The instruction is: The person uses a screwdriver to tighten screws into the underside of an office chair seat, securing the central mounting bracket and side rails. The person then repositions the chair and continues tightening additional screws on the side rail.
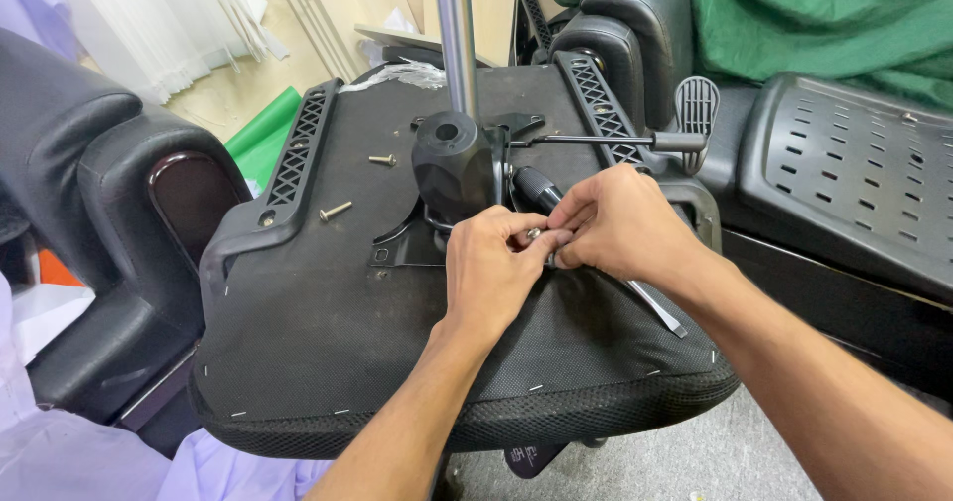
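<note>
The upturned chair seat (328, 362) lies bottom-up before me, with its black tilt mechanism (455, 163) and chrome gas column (457, 34) at centre. A lever rod (596, 140) extends to the right of the mechanism. My left hand (486, 278) and right hand (620, 223) meet just in front of the mechanism, fingertips pinched together on a small screw (533, 234). Two loose screws (336, 210) lie on the seat bottom, well apart from my hands.
</note>
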